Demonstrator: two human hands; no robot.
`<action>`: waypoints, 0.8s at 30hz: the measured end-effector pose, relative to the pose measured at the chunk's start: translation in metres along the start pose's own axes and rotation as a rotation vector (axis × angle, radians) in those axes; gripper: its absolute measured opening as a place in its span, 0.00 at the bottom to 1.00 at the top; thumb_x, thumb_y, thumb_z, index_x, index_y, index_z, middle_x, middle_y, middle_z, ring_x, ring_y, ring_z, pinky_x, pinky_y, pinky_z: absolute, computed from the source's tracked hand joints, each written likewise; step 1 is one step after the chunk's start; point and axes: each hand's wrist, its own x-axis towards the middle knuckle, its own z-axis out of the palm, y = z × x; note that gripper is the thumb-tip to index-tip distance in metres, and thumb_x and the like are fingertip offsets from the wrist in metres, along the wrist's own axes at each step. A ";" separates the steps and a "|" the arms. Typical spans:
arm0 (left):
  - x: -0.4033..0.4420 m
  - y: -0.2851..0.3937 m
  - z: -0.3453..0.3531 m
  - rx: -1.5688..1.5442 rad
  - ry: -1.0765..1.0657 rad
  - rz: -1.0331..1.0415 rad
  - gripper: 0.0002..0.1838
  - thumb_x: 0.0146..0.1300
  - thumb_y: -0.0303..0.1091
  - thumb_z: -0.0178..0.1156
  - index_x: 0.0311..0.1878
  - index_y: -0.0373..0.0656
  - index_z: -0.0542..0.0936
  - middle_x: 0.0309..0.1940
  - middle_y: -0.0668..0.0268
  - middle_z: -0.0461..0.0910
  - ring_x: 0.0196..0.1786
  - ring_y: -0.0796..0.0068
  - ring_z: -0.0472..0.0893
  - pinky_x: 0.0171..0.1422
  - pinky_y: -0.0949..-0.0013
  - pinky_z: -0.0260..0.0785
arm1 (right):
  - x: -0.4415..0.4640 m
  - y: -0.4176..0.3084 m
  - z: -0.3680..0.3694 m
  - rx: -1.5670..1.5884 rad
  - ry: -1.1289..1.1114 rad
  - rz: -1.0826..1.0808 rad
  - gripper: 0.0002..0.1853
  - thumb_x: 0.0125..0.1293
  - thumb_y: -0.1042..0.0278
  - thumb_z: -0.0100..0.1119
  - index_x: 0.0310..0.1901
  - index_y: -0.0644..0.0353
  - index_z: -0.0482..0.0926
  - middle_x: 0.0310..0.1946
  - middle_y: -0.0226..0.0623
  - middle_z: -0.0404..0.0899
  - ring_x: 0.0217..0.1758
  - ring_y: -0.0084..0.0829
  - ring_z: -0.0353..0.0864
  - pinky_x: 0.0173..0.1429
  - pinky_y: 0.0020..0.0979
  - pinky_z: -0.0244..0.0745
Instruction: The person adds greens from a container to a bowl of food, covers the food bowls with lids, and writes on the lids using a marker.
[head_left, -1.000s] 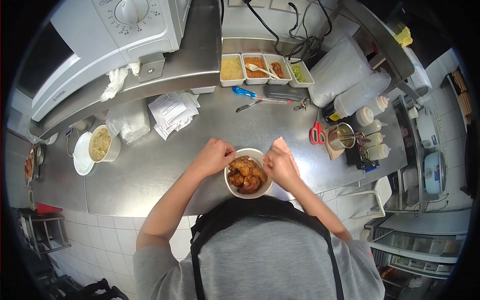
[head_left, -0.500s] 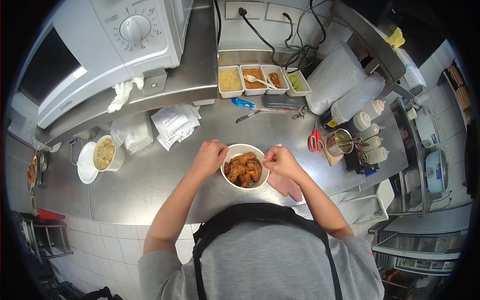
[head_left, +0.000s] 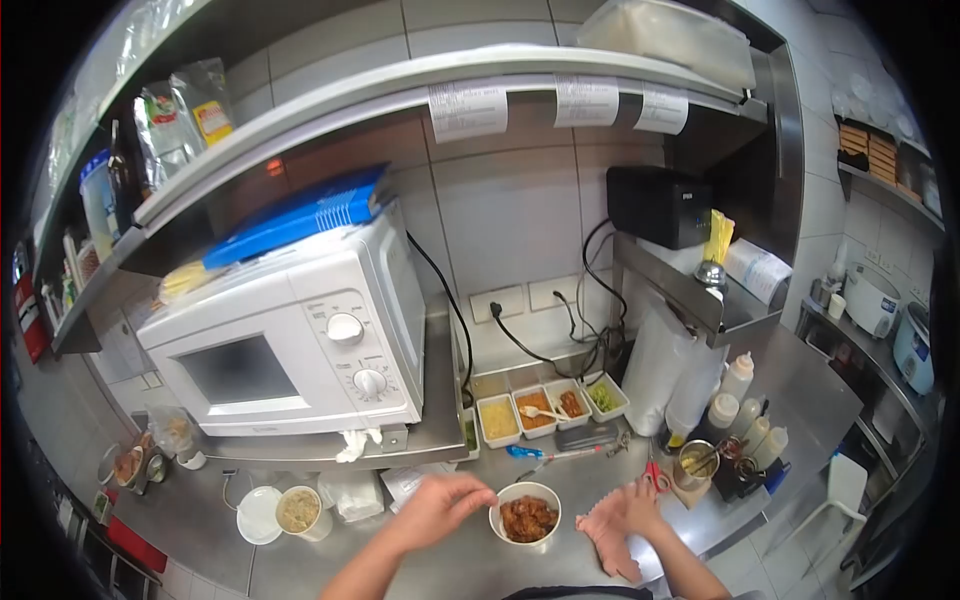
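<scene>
A white bowl (head_left: 494, 520) with browned, glazed chicken pieces (head_left: 528, 519) stands on the steel counter. My left hand (head_left: 448, 505) is just left of its rim, fingers stretched toward it and holding nothing visible. Whether the fingertips touch the rim, I cannot tell. To the bowl's right lies a pink cloth (head_left: 605, 535), rumpled on the counter. My right hand (head_left: 640, 510) is at the cloth's upper right edge, its fingers gripping it. Red-handled scissors (head_left: 655, 475) lie just beyond that hand.
Behind the bowl stand several small topping tubs (head_left: 499, 420). To the left are a filled tub (head_left: 300, 512), a white lid (head_left: 259, 515) and a microwave (head_left: 285, 340) on a raised shelf. Squeeze bottles (head_left: 768, 447) and a metal pot (head_left: 693, 463) stand to the right.
My right hand has left the bowl's rim and moved right onto the pink cloth. My left hand stays by the bowl, its fingers now looser. The view has tilted up, showing shelves and the whole microwave.
</scene>
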 end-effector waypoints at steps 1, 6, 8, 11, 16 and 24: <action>0.011 0.030 -0.022 0.057 0.067 0.137 0.05 0.60 0.30 0.61 0.34 0.40 0.82 0.31 0.60 0.82 0.34 0.65 0.81 0.40 0.68 0.72 | -0.004 -0.001 0.018 -0.022 0.028 -0.062 0.34 0.54 0.53 0.58 0.63 0.54 0.62 0.64 0.59 0.54 0.68 0.62 0.50 0.64 0.64 0.50; 0.088 0.156 -0.112 0.334 0.574 0.640 0.07 0.52 0.21 0.66 0.26 0.40 0.76 0.28 0.66 0.80 0.32 0.79 0.80 0.36 0.76 0.72 | -0.043 -0.035 0.054 -0.032 0.164 -0.151 0.33 0.52 0.47 0.60 0.59 0.51 0.69 0.64 0.52 0.57 0.69 0.58 0.50 0.63 0.65 0.49; 0.146 0.194 -0.159 0.523 0.763 0.759 0.08 0.55 0.22 0.64 0.28 0.39 0.73 0.31 0.68 0.76 0.32 0.80 0.78 0.39 0.78 0.70 | -0.043 -0.029 0.060 0.004 0.192 -0.174 0.31 0.51 0.46 0.60 0.56 0.51 0.71 0.64 0.49 0.58 0.69 0.56 0.50 0.63 0.64 0.50; 0.229 0.245 -0.208 0.650 0.844 0.711 0.09 0.60 0.32 0.61 0.40 0.38 0.78 0.38 0.65 0.82 0.46 0.74 0.81 0.48 0.73 0.71 | -0.044 -0.025 0.064 0.026 0.222 -0.184 0.29 0.51 0.45 0.60 0.54 0.50 0.74 0.63 0.46 0.60 0.69 0.53 0.52 0.63 0.63 0.50; 0.356 0.249 -0.230 0.665 0.639 0.170 0.24 0.59 0.51 0.59 0.55 0.47 0.79 0.54 0.61 0.77 0.60 0.62 0.74 0.62 0.55 0.63 | -0.045 -0.020 0.063 0.076 0.277 -0.205 0.27 0.52 0.45 0.58 0.52 0.49 0.77 0.62 0.43 0.64 0.68 0.49 0.56 0.63 0.60 0.51; 0.352 0.249 -0.235 0.532 0.241 -0.174 0.27 0.55 0.48 0.65 0.58 0.52 0.77 0.54 0.59 0.77 0.57 0.58 0.75 0.61 0.55 0.63 | -0.045 -0.016 0.060 0.104 0.333 -0.241 0.25 0.49 0.46 0.61 0.48 0.47 0.79 0.57 0.36 0.68 0.65 0.44 0.61 0.60 0.57 0.54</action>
